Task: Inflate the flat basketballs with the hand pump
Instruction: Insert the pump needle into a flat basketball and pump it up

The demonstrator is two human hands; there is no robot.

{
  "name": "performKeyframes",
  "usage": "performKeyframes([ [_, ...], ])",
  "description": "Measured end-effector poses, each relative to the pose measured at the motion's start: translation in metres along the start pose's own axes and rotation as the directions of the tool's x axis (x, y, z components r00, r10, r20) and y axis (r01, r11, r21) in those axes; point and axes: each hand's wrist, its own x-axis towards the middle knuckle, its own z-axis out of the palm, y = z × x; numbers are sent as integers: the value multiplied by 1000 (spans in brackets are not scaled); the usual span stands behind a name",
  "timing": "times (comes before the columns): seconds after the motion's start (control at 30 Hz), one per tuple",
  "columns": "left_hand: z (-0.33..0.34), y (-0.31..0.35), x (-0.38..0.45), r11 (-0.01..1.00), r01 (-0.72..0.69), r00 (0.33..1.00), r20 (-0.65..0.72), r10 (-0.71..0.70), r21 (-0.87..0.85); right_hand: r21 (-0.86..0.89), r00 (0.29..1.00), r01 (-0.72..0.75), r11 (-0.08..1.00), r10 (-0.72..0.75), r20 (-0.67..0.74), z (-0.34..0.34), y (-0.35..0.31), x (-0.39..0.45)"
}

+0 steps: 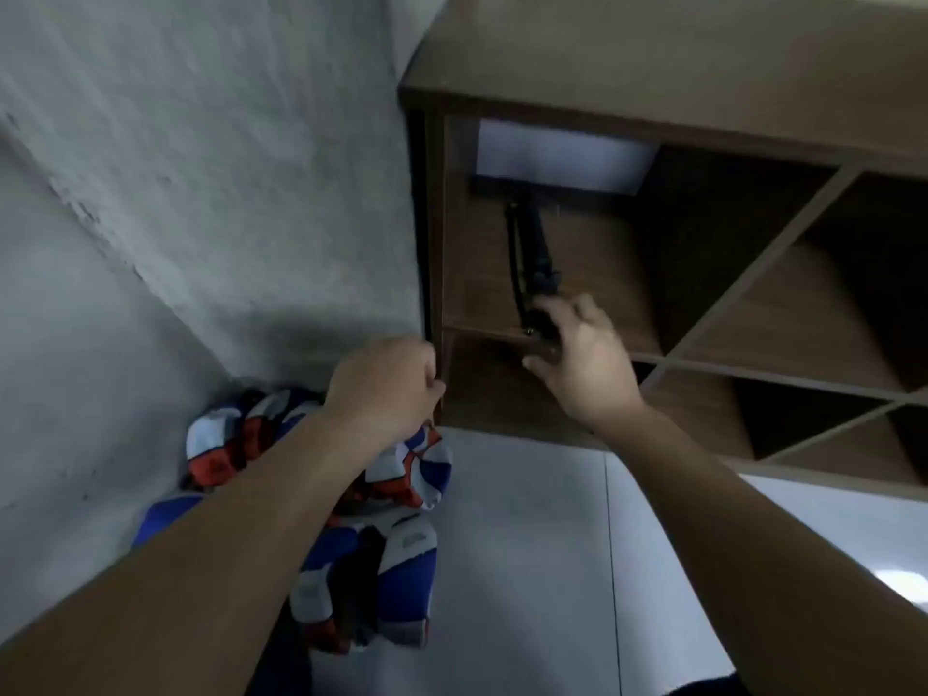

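A black hand pump (535, 253) with its thin hose lies in the top left compartment of a brown wooden shelf unit (703, 123). My right hand (582, 359) reaches into that compartment and its fingers curl round the pump's near end. Flat basketballs (396, 555) in blue, white and red are heaped on the floor in the corner at the lower left, partly hidden by my left forearm. My left hand (386, 384) hovers above the heap beside the shelf's left edge, its fingers curled under; whether it holds anything is hidden.
A rough grey wall (176, 168) runs along the left. Pale floor tiles (527, 570) spread out in front of the shelf. A white box (562, 153) sits at the back of the pump's compartment. The other shelf compartments to the right look dark.
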Motion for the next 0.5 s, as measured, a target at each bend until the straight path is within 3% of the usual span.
performKeyframes([
  [0.27, -34, -39, -22, 997, 74, 997, -9, -75, -35, -39, 986, 143, 989, -146, -86, 0, 5, 7],
  [0.4, -43, -45, -39, 982, 30, 1000, 12, -28, -188, 80, 957, 221, 972, -200, -211, -39, -8, -1],
  [0.5, -55, -45, -49, 945, -46, 992, -129, 4, -323, 223, 924, 239, 945, -151, -351, -90, -32, -10],
])
